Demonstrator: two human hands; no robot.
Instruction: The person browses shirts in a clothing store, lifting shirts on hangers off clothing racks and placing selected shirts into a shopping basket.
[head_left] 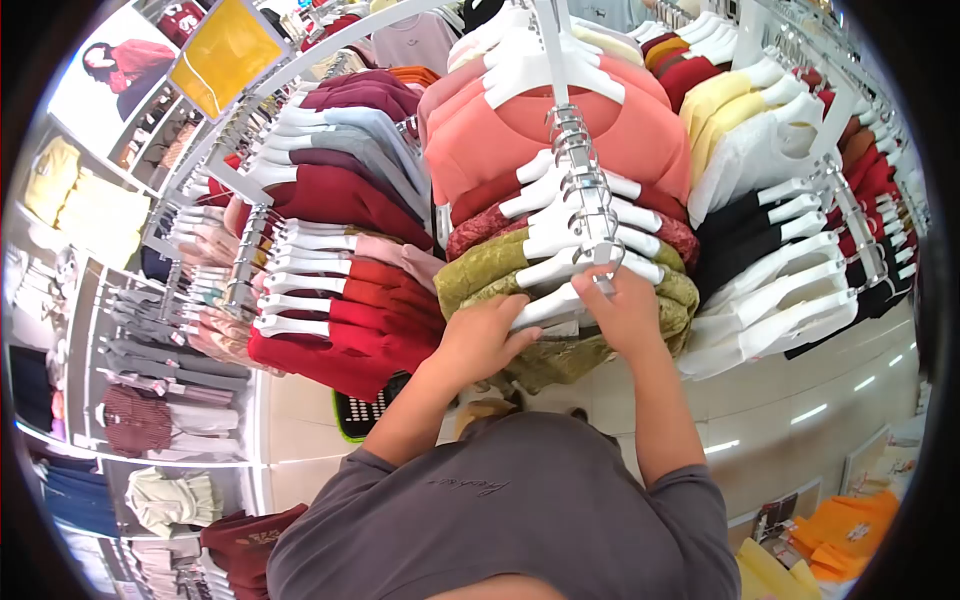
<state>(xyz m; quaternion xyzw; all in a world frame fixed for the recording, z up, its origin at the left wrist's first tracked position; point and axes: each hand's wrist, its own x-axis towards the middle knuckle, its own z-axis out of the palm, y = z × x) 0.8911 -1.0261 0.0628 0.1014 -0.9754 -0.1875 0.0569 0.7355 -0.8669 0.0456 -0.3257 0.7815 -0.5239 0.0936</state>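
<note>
A green velvet top [545,368] hangs on a white hanger [553,306] at the near end of a chrome rail [575,150]. My left hand [485,343] is closed around the left shoulder of the top and that end of the hanger, thumb on the near side. My right hand [627,312] grips the hanger near its middle, just below the hook; some of its fingers are hidden. Directly behind hang more green velvet tops [480,268], then dark red ones [487,228] and coral tops [556,135].
Red tops [345,345] hang close on the left, with white garments [765,325] and black ones [735,255] on the right. A black basket with a green rim [345,425] stands on the tiled floor [790,400]. Orange clothes [840,535] lie at lower right.
</note>
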